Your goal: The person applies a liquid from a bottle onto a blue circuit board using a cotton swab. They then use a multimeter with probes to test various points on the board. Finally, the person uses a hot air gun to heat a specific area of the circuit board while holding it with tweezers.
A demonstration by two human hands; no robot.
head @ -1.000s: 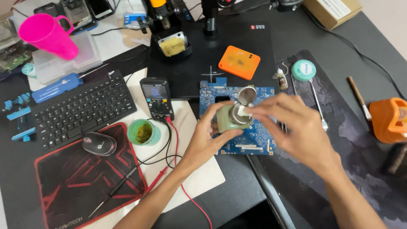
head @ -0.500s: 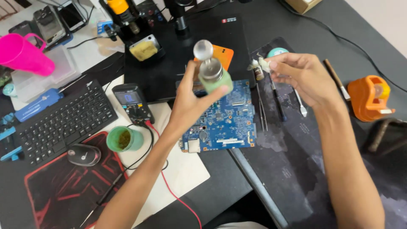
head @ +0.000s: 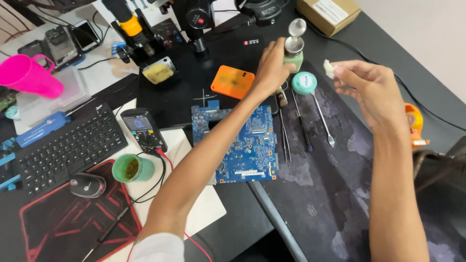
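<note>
Two hands are raised over the bench. Nearest, the right hand (head: 370, 86) pinches a small white wad (head: 329, 68) at its fingertips. Just left of it, the left hand (head: 270, 68) grips a green dispenser bottle (head: 293, 51), upright, metal lid flipped open, above a round teal tin (head: 304, 82).

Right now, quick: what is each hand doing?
Left hand: closed around the small green dispenser bottle, held at the far edge of the bench.
Right hand: fingers pinching a small white wad.
</note>
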